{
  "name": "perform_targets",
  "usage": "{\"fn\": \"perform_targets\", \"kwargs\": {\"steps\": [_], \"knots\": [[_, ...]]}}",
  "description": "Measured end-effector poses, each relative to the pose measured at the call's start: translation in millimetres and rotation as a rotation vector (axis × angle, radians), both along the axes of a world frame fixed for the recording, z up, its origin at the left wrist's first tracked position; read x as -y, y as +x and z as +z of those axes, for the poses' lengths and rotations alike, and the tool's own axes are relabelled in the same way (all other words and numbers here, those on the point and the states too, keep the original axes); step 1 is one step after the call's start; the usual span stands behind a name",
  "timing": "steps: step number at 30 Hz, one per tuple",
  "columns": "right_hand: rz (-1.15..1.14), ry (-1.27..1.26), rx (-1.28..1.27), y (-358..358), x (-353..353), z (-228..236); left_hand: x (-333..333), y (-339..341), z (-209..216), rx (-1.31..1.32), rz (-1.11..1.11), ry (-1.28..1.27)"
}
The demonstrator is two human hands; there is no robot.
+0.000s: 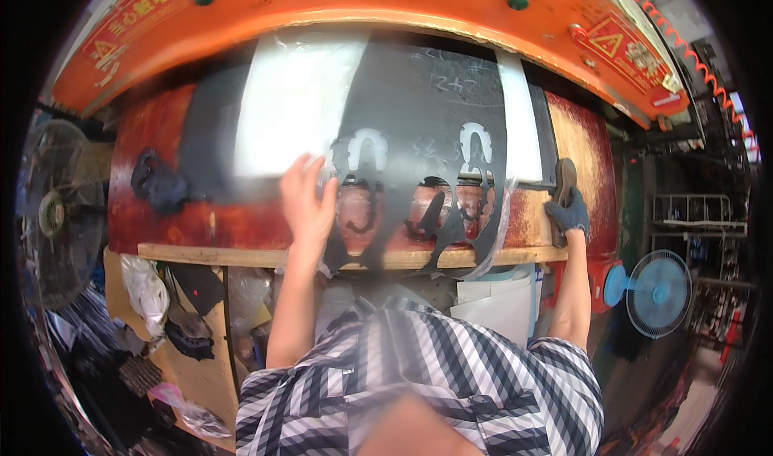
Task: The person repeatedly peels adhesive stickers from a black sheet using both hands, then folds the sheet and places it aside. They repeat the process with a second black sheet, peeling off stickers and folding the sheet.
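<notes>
A dark sheet [386, 93] with curved cut-outs along its near part lies across the work surface in front of me. Bare and slightly blurred, my left hand [309, 201] is beside the left edge of this sheet, fingers spread; whether the fingertips touch it I cannot tell. At the right end, my right hand [570, 213] wears a dark blue glove and grips a long, dark, sole-shaped piece [565, 172] standing by the sheet's right side. The glove hides the middle of that piece. White material [294, 105] shows left of the dark sheet.
An orange machine beam [362, 3] with green buttons spans the far side. The red-brown work surface [233, 224] has a wooden front strip [209, 253]. A crumpled dark scrap [157, 182] lies at left. A blue fan [659, 293] stands at right; a larger fan [52, 214] stands at left.
</notes>
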State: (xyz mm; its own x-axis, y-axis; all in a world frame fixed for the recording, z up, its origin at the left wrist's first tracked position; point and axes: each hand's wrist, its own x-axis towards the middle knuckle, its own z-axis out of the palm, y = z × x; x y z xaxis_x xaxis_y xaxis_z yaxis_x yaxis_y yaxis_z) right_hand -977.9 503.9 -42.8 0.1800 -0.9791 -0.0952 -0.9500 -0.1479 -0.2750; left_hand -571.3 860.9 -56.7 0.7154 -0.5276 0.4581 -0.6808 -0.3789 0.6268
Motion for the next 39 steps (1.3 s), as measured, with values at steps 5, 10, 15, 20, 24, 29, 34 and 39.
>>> {"fn": "perform_targets", "kwargs": {"steps": [5,10,15,20,24,29,34,39], "knots": [[-0.181,0.146,0.663,-20,31,-10,22,19,0,0.252,-0.097,0.181],[0.032,0.327,1.072,40,-21,51,30,37,-2,0.201,-0.146,0.148],[0.310,0.342,1.037,176,-95,81,35,59,1,0.137,-0.146,0.147],[0.343,0.317,1.001,281,-130,58,32,79,-4,0.060,-0.110,0.121],[0.258,0.079,0.719,316,-134,42,29,84,-10,0.077,-0.084,0.069],[0.185,-0.088,0.541,322,-150,41,31,82,-10,0.111,-0.056,0.126],[0.144,-0.119,0.471,323,-158,49,34,81,-5,0.155,-0.076,0.179],[0.255,-0.208,0.387,330,-162,52,35,82,-7,0.157,-0.081,0.145]]}}
